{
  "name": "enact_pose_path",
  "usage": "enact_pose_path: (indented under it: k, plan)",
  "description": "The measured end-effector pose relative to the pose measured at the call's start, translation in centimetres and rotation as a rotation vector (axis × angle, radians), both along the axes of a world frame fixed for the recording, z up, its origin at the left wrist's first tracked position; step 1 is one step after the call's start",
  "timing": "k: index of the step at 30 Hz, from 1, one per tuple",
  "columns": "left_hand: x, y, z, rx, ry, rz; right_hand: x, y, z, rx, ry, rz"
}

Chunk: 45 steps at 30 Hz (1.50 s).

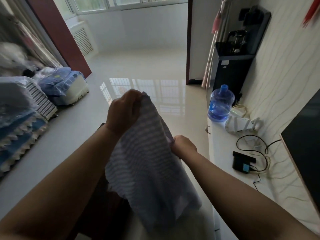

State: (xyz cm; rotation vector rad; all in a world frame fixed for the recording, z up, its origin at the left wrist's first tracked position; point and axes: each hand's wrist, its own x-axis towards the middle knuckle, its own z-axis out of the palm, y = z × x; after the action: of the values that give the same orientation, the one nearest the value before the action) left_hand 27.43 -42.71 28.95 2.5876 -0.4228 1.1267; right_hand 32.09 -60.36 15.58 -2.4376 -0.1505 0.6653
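A striped cloth (pixel 147 160) in pale purple and white hangs in the air in front of me, above the glossy floor. My left hand (pixel 123 110) grips its top corner, held higher and farther out. My right hand (pixel 184 146) pinches the cloth's right edge lower down, its fingers hidden behind the fabric. The cloth's lower part droops loosely between my forearms.
A white cabinet top (pixel 225 153) runs along the right wall with a blue water bottle (pixel 220 104), cables, a small black box (pixel 242 162) and a dark screen (pixel 304 153). A black water dispenser (pixel 235 54) stands beyond. Covered sofas (pixel 26 111) line the left. Dark furniture sits below my arms.
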Motion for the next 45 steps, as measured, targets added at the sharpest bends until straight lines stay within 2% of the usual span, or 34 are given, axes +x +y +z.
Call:
enact_pose_path:
  k: [5, 7, 9, 11, 13, 16, 19, 22, 24, 26, 28, 30, 32, 33, 34, 37, 39, 40, 41, 43, 44, 45]
  plan:
    - [-0.8, 5.1, 2.4, -0.025, -0.14, 0.088, 0.7, -2.6, -4.4, -0.075, -0.001, -0.198]
    - [-1.4, 7.3, 2.4, -0.009, -0.186, 0.168, 2.2, -3.4, -4.6, 0.088, 0.029, -0.333]
    - [-1.9, 9.3, 2.0, -0.016, -0.202, 0.239, 4.1, -3.7, -3.3, 0.422, 0.1, -0.515]
    - [-2.4, 10.9, 1.9, -0.068, -0.217, 0.303, 5.8, -3.7, -2.1, 0.599, 0.066, -0.519]
    - [-2.9, 11.8, 2.4, -0.107, -0.257, 0.315, 6.4, -3.1, -1.3, 0.452, -0.124, -0.251]
    - [-3.4, 12.2, 3.4, -0.093, -0.323, 0.293, 5.0, -2.4, -2.0, 0.081, -0.364, 0.093]
    - [-4.0, 12.2, 4.0, -0.035, -0.337, 0.295, 3.8, -2.4, -3.3, -0.036, -0.615, 0.149]
    - [-4.6, 12.3, 4.3, -0.057, -0.306, 0.326, 3.6, -2.9, -4.8, -0.198, -0.758, 0.199]
    - [-4.9, 12.7, 4.2, -0.06, -0.314, 0.363, 3.6, -3.6, -5.8, -0.246, -0.651, 0.107]
    - [-5.3, 13.5, 4.3, -0.082, -0.323, 0.413, 3.6, -4.9, -7.0, -0.33, -0.413, -0.043]
    - [-5.8, 14.9, 4.2, -0.113, -0.325, 0.477, 3.7, -5.9, -8.2, -0.25, -0.133, -0.239]
    - [-6.2, 16.2, 3.7, -0.12, -0.317, 0.558, 4.0, -5.7, -9.3, 0.05, 0.171, -0.562]
    - [-6.5, 17.1, 2.7, -0.126, -0.27, 0.661, 4.1, -5.3, -9.5, 0.555, 0.497, -1.026]
    - [-6.7, 17.6, 2.2, -0.149, -0.244, 0.719, 4.5, -4.8, -9.6, 0.664, 0.538, -1.088]
    - [-7.0, 18.3, 1.6, -0.181, -0.231, 0.789, 5.3, -3.9, -9.2, 0.697, 0.468, -0.97]
    - [-8.1, 20.4, 0.5, -0.248, -0.215, 0.89, 6.1, -1.6, -6.2, 0.47, -0.087, -0.292]
    - [-8.8, 21.2, 0.2, -0.252, -0.204, 0.905, 5.8, -0.7, -4.4, 0.406, -0.395, -0.02]
    - [-9.1, 21.5, 0.2, -0.258, -0.208, 0.917, 5.9, -0.6, -4.5, 0.408, -0.485, 0.03]
    - [-9.4, 21.5, 0.1, -0.267, -0.224, 0.931, 6.1, -0.9, -4.7, 0.346, -0.514, 0.056]
    - [-9.8, 21.3, -0.1, -0.284, -0.237, 0.952, 6.3, -2.2, -6.2, 0.134, -0.297, -0.047]
    - [-9.8, 21.0, -0.4, -0.29, -0.229, 0.946, 6.7, -3.1, -7.5, 0.111, -0.174, -0.213]
    - [-9.8, 20.7, -0.7, -0.292, -0.21, 0.921, 6.7, -3.5, -7.7, 0.208, 0.045, -0.428]
